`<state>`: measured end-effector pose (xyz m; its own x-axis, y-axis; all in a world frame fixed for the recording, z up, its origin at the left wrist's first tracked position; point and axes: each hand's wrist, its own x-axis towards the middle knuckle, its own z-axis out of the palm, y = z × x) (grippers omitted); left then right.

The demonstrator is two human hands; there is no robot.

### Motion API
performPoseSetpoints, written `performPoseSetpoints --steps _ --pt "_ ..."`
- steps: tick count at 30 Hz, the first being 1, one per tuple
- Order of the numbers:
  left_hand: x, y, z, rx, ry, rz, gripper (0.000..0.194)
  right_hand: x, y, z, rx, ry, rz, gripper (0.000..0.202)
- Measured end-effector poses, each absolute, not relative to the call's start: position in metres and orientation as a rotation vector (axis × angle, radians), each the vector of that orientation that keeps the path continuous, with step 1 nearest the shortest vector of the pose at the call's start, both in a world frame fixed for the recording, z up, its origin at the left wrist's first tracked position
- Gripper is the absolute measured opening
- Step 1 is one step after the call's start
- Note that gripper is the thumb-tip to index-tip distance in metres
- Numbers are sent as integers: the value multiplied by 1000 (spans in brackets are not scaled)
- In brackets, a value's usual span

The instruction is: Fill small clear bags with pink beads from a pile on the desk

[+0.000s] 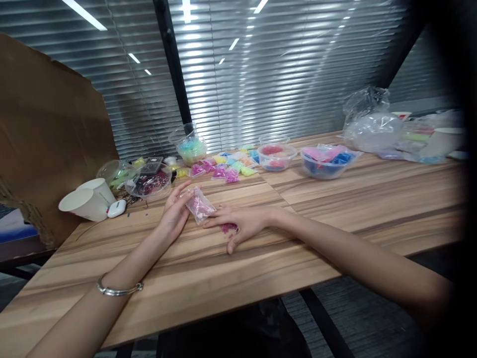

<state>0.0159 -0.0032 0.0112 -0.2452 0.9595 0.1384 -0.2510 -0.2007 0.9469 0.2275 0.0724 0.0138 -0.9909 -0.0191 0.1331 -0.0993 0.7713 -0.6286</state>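
My left hand [176,211] grips a small clear plastic bag [200,205] between thumb and fingers, tilted just above the table. Some pink pieces show inside the bag. My right hand [244,223] lies low over the table with its fingers spread, palm down, its fingertips close to the bag's lower edge. Whether they touch the bag I cannot tell. Under the right hand is a small heap of dark pink beads [228,227], partly hidden by the fingers. A silver bracelet sits on my left wrist.
Behind my hands lie several small bags of pink beads [219,172] and other colours. Clear bowls [276,157] with coloured contents stand further back. At left are paper cups [84,204], a white earphone case [117,209] and a cardboard sheet [52,119]. Plastic bags [372,130] lie far right.
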Motion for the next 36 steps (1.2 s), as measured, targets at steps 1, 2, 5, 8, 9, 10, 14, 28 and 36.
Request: performPoseSetpoints --steps 1,2,5,8,9,10,14,28,36 --pt "16 -3 11 1010 1071 1622 53 226 69 14 125 -2832 1026 76" --pt "16 -3 10 1013 1074 1627 52 225 67 14 142 -2813 1036 71" --pt "16 -2 8 1006 1095 1666 48 222 61 13 151 -2739 1115 54" --pt "17 -2 8 983 1109 1699 45 220 59 11 150 -2697 1163 42" --pt "17 -2 8 969 1106 1702 44 220 60 10 155 -2689 1158 39" --pt "18 -3 9 950 1101 1705 42 219 60 9 158 -2680 1145 36" --pt "19 -4 11 908 1100 1721 40 218 63 5 132 -2658 1072 31" --pt "36 -15 20 1522 1374 1849 33 223 67 13 57 -2656 1082 35" --pt "44 -22 24 1642 1319 1619 56 230 76 27 251 -2830 1163 78"
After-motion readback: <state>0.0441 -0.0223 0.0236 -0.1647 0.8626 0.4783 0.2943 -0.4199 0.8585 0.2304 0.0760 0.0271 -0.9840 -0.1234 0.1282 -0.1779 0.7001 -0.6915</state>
